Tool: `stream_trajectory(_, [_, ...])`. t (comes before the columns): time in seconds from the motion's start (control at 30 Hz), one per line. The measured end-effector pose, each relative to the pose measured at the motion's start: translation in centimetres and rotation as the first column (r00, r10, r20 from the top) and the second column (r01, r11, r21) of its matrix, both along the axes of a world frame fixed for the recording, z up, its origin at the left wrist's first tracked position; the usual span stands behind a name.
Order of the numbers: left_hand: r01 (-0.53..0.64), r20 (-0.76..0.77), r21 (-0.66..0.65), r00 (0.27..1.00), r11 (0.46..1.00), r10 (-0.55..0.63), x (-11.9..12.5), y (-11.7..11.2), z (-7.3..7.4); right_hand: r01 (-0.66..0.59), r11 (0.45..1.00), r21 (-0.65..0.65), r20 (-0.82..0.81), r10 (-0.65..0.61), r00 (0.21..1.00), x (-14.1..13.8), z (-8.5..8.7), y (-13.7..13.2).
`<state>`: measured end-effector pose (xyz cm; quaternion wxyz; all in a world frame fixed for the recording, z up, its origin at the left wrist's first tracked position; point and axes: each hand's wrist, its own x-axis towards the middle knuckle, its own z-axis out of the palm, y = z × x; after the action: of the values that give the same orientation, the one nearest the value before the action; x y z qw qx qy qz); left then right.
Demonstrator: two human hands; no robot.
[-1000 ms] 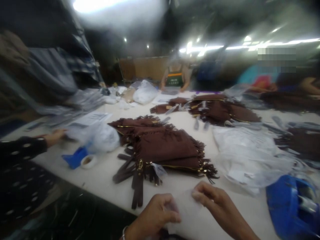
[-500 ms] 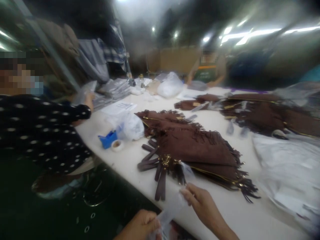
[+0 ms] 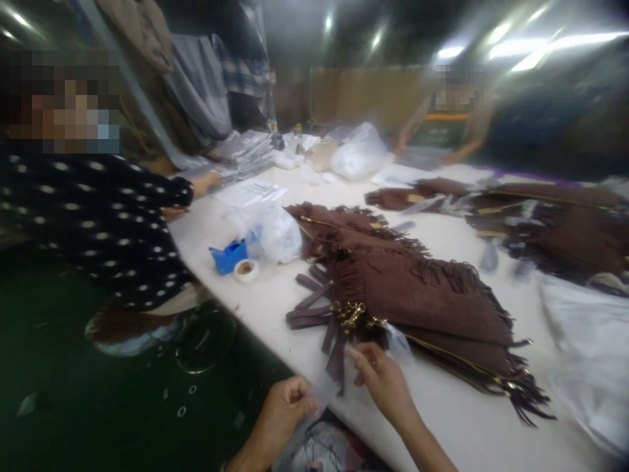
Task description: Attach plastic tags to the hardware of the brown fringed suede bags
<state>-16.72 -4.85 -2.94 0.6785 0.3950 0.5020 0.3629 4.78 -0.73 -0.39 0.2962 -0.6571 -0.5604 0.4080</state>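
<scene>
The grip of the left hand (image 3: 282,416) pinches clear plastic film (image 3: 325,392) at lower centre; the right hand (image 3: 381,380) pinches its upper end. The film, lately over the worktop (image 3: 472,426), now crosses its edge, left of the brown fringed pile (image 3: 427,295), so its handling seems unfinished. Upper left, a co-worker's hand (image 3: 204,184) nears grey packets (image 3: 250,154).

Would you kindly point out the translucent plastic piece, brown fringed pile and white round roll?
Translucent plastic piece (image 3: 326,389), head view: its middle.
Brown fringed pile (image 3: 427,295), head view: its top.
White round roll (image 3: 246,278), head view: its front rim.
</scene>
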Motion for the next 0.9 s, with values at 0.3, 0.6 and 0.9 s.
stream_trajectory(0.3, [-0.045,-0.323,0.090,0.944,0.995,0.072,-3.9,-1.6,1.5,-0.054,0.996,-0.069,-0.117,0.046,0.992,-3.1,-2.1,1.7])
stream_trajectory(0.6, [-0.093,-0.329,0.058,0.938,0.994,0.107,-4.9,-2.2,1.1,-0.064,0.976,-0.207,-0.501,-0.050,0.864,-4.6,0.2,0.5])
stream_trajectory(0.9, [-0.134,-0.253,0.071,0.956,0.988,0.148,-4.0,-2.3,0.7,-0.021,0.983,-0.183,-0.469,-0.068,0.881,-4.8,0.5,0.6])
